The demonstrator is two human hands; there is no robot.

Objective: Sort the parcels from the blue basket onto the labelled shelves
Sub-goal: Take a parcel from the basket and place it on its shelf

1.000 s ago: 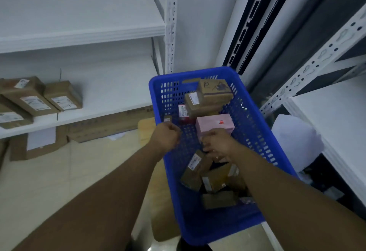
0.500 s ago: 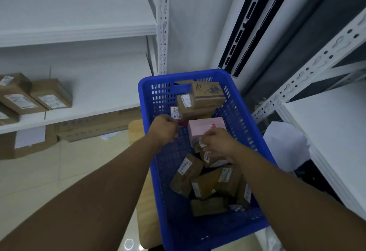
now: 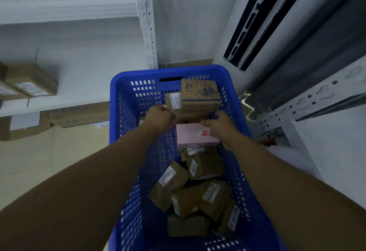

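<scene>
— Where are the parcels?

— Most lie in the blue basket (image 3: 122,96). There is a heap of brown parcels (image 3: 198,197) at the near end and a pink box (image 3: 193,136) in the middle. At the far end a printed brown box (image 3: 200,92) is stacked on a labelled carton (image 3: 173,100).

— And the hands?

— Both reach inside the basket. The right hand (image 3: 220,127) is at the pink box's far right corner. Its fingers (image 3: 206,122) curl over the far edge, so it grips that box.

— The left one?

— The left hand (image 3: 159,117) is balled into a fist just left of the pink box, close under the labelled carton. The view is blurred there, and I cannot tell whether the fist holds anything.

— Anything on the shelves?

— Two shelf parcels (image 3: 31,81), brown with white labels, lie on the white shelf (image 3: 69,84) at the left, well apart from the basket. Flat cardboard (image 3: 79,114) lies on the floor (image 3: 39,161) below that shelf.
</scene>
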